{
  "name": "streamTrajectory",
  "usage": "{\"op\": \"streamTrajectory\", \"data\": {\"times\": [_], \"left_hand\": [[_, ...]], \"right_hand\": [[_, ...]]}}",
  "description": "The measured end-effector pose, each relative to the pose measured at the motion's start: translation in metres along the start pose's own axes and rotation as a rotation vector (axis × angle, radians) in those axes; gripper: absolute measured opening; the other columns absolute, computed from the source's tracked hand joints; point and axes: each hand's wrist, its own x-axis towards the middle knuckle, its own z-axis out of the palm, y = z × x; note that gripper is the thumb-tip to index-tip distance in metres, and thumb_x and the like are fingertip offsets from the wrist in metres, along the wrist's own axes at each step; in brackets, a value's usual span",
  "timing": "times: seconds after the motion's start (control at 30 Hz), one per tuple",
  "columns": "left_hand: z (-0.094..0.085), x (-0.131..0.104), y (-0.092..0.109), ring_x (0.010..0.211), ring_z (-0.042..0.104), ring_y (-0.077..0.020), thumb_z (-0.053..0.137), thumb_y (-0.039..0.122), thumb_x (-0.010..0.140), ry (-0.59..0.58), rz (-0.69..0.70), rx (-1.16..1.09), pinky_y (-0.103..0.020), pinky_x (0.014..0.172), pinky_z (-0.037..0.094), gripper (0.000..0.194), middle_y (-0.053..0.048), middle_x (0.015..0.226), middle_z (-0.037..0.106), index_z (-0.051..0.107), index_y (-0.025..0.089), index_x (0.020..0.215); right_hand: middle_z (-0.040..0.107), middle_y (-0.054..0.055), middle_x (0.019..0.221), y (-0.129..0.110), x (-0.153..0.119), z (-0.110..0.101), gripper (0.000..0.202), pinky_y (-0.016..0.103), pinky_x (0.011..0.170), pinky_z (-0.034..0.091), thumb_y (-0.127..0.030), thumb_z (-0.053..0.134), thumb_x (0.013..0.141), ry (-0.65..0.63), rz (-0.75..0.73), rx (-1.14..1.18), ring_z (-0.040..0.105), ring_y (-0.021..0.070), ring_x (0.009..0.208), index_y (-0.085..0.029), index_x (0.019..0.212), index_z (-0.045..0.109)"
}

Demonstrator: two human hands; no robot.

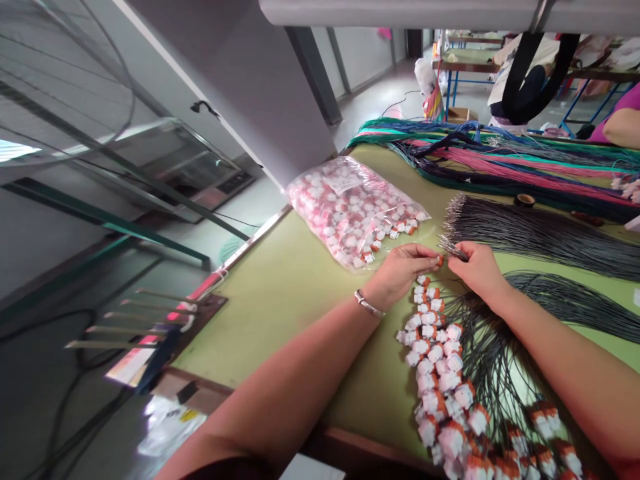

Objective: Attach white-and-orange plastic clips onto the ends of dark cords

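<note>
Nearest, at five o'clock: wired connectors (450, 380), apparently done. Left hand (401, 268) pinches one connector (440, 261); right hand (479, 270) grips crimped leads (452, 249). Bagged connectors (353, 210), ten o'clock from them, and black wires (545, 235), two to three, apparently remain.

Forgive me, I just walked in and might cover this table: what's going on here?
A person's left hand pinches a small orange piece at a green table, close to the tips of dark wires bunched in the right hand. White-orange connectors with dark wires lie between the forearms; similar ones fill a clear bag beyond the left hand.
</note>
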Motion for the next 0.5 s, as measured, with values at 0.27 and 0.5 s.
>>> {"op": "streamTrajectory", "data": {"times": [0.27,0.5], "left_hand": [[0.0019,-0.0003,-0.0027,0.066,0.064,-0.0101,0.078,0.010,0.060,-0.003,0.024,0.001,-0.025,0.072,0.051,0.013,-0.002,0.070,0.071,0.070,0.012,0.069],[0.0057,-0.0008,-0.0053,0.064,0.062,-0.0096,0.080,0.011,0.055,0.007,0.043,0.017,-0.024,0.071,0.049,0.015,-0.002,0.068,0.071,0.070,0.013,0.066]], "right_hand": [[0.050,-0.003,0.051,0.0028,0.0008,0.0011,0.011,0.025,0.051,0.029,-0.029,0.052,0.061,-0.041,-0.006,-0.045,0.039,0.0103,0.052,-0.018,0.058,0.054],[0.053,-0.003,0.054,0.0057,0.0012,0.0027,0.013,0.026,0.053,0.031,-0.031,0.052,0.062,-0.084,0.020,-0.060,0.041,0.0116,0.054,-0.019,0.063,0.056]]}}
